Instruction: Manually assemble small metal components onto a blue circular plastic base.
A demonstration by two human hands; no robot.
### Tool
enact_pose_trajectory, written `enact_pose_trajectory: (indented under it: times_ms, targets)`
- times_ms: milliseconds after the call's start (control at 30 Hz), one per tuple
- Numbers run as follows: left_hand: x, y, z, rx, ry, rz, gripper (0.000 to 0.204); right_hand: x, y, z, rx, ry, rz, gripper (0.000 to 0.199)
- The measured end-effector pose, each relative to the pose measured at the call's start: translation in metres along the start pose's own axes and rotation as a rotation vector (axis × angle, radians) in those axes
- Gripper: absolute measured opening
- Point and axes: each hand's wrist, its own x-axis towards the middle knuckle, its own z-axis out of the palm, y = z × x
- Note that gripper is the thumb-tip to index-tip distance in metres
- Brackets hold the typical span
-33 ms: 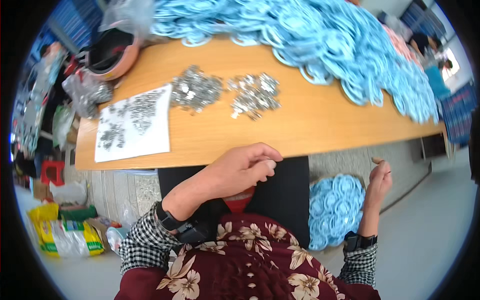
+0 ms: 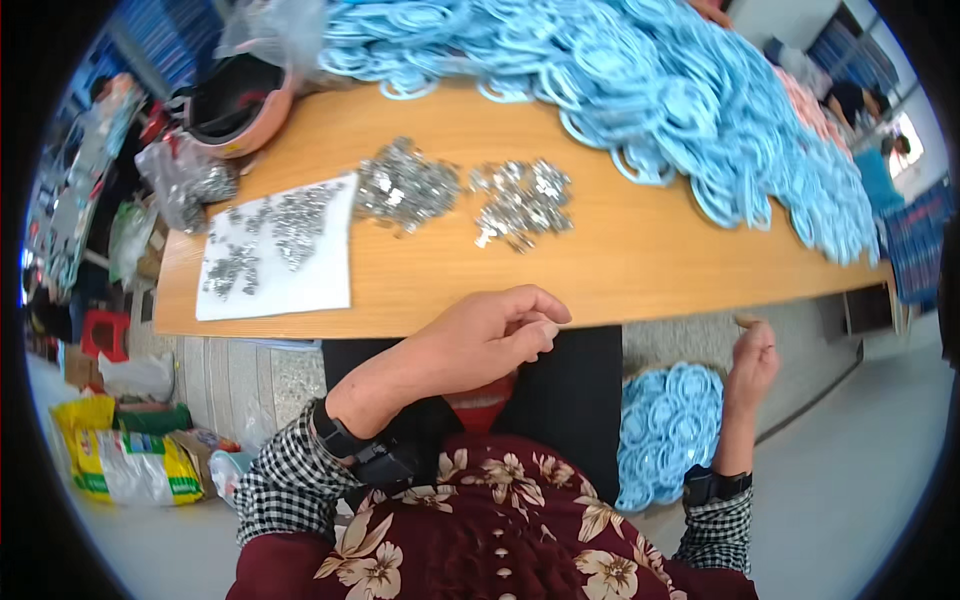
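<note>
The left hand (image 2: 480,335) hovers at the near edge of the bench (image 2: 640,270), fingers curled together, apparently pinching something too small to identify. The right hand (image 2: 752,355) is raised beside the bench, loosely closed; contents cannot be told. Small metal parts (image 2: 520,205) lie heaped mid-bench, blue plastic rings (image 2: 700,110) behind.

The near strip of the desk (image 2: 640,270) lies bare from the white paper sheet (image 2: 300,270) rightward, open to a hand. Farther in, two heaps of small metal parts (image 2: 410,185) (image 2: 522,205) block the middle, and a mass of light-blue plastic rings (image 2: 700,100) fills the far and right side. A helmet (image 2: 235,105) occupies the far left corner.
</note>
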Motion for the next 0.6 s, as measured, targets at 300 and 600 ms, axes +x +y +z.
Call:
enact_pose_trajectory:
  times_ms: [300, 600]
  targets:
    - [0.081, 0.034, -0.164, 0.771, 0.639, 0.091, 0.037, 0.033, -0.097, 0.167, -0.099, -0.358, -0.526, 0.015]
    - [0.176, 0.040, -0.263, 1.331, 0.807, 0.040, 0.065, 0.036, -0.104, 0.181, -0.277, -0.470, -0.475, 0.010]
